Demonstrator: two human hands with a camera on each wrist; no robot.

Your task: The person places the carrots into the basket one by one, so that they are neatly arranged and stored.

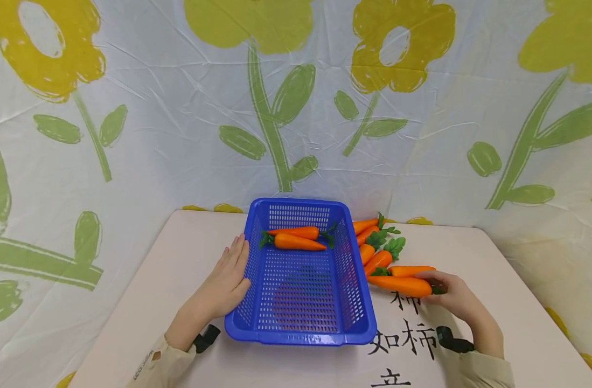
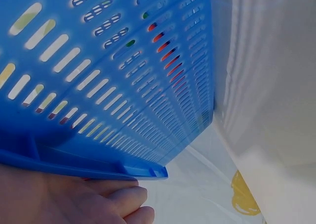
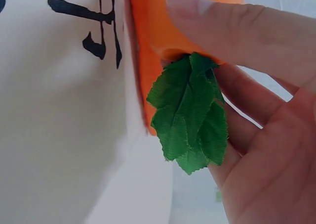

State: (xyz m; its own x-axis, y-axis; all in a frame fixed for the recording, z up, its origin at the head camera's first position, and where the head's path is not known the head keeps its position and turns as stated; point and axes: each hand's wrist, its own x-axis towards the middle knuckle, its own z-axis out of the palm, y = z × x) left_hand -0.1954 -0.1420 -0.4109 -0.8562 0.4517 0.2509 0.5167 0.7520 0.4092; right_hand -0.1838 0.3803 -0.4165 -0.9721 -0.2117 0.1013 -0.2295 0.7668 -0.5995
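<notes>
A blue perforated plastic basket [image 1: 303, 338] stands on the table. Inside, towards its far end, lie two orange carrots [image 1: 300, 242] with green leaf tops. My left hand [image 1: 228, 283] rests along the basket's left rim with its fingers extended; in the left wrist view its fingers [image 2: 131, 200] are at the rim's edge. To the right of the basket, my right hand [image 1: 453, 293] pinches a carrot [image 1: 399, 285] near its leafy end. The right wrist view shows the thumb [image 3: 217, 23] across the orange body and green fabric leaves [image 3: 187, 110] hanging below.
Several more carrots [image 1: 379, 261] lie in a pile against the basket's right side, one carrot [image 1: 414, 270] just behind the held one. Black written characters [image 1: 404, 339] mark the pale tabletop [image 1: 179, 253]. A flower-printed curtain [image 1: 179, 124] hangs behind the table.
</notes>
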